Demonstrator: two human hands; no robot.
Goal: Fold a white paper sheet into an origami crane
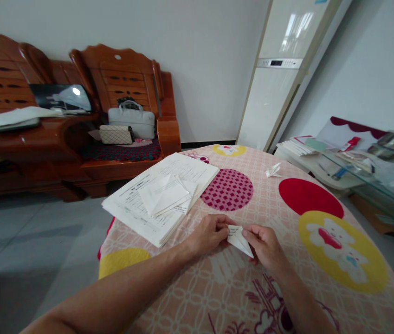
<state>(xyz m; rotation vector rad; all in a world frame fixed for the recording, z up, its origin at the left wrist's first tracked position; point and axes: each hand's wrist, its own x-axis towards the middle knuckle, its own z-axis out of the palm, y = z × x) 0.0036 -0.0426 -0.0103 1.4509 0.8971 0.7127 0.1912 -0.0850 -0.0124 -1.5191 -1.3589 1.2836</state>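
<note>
A small folded piece of white paper (pixel 238 239) lies on a table covered with a pink patterned cloth (pixel 287 287). My left hand (pixel 209 233) pinches its left end with closed fingers. My right hand (pixel 265 246) grips its right side, fingers curled over the pointed fold. Both hands rest on the cloth near the table's middle.
A stack of printed sheets (pixel 141 208) with folded white paper (pixel 164 195) on top lies at the table's left edge. A small folded paper figure (pixel 273 170) sits at the far side. Wooden chairs with bags (pixel 130 121) stand left; a glass table with clutter (pixel 350 167) stands right.
</note>
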